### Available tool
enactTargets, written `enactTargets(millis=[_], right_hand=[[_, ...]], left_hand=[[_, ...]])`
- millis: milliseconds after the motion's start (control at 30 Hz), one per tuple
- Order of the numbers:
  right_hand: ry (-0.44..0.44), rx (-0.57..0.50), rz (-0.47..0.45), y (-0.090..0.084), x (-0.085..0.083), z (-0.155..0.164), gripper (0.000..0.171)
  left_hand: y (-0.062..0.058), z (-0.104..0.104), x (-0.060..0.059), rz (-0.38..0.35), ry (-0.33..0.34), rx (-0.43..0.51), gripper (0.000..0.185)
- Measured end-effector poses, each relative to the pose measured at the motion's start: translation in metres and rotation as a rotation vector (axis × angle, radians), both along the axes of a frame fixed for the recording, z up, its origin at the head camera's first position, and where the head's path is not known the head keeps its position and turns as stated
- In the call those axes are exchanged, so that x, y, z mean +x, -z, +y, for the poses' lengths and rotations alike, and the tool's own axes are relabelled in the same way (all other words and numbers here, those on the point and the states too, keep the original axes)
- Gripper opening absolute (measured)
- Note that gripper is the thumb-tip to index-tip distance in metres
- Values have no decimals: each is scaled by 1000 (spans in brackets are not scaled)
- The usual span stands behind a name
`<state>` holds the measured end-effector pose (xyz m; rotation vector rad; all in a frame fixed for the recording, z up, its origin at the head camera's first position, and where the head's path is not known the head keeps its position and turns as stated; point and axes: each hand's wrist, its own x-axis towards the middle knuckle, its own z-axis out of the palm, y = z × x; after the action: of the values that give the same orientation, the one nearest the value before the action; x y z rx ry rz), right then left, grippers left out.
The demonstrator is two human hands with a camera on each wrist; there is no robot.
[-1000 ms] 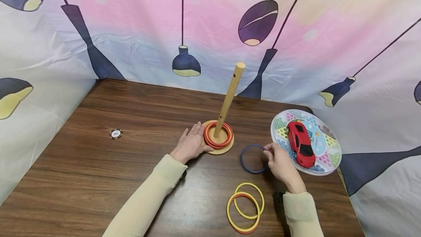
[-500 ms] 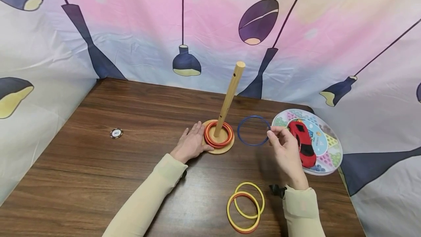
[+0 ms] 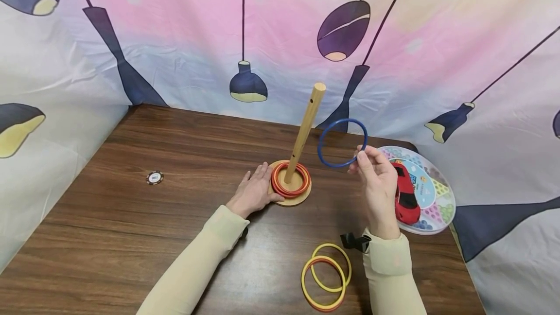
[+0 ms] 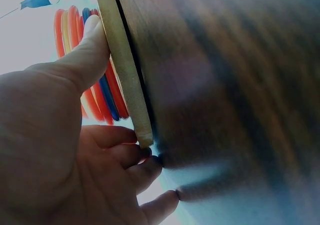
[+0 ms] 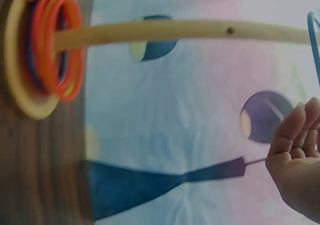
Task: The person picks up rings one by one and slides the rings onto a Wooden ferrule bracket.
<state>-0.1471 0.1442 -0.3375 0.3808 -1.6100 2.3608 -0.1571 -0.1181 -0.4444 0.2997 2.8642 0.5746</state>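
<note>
Blue ring (image 3: pixel 342 142) | right hand (image 3: pixel 377 181) pinches it beside peg (image 3: pixel 304 132) | left-wrist view: left hand (image 4: pixel 65 150) flat, thumb on base (image 4: pixel 122 67)

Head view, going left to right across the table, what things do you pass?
Poker chip → left hand → peg stand with its rings → blue ring held up by the right hand → red toy car on the round game board.
</note>
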Motion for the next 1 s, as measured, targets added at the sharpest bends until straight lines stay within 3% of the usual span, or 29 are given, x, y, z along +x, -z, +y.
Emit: enactTargets(millis=[233,567,800,1000], right_hand=[[-17,-110,117,-23,-5,-20,18],[3,-87,111,-39,-11,-39,23],[-15,-124,45,-39,-18,-50,18],[-26,-89,-70,-26,-25,-51,8]], left_hand=[[2,0,-1,18,-1,-2,96],[0,0,1,18,2,-18,97],[0,1,1,17,6,-11,96],[0,1,0,19,-2,-30,96]])
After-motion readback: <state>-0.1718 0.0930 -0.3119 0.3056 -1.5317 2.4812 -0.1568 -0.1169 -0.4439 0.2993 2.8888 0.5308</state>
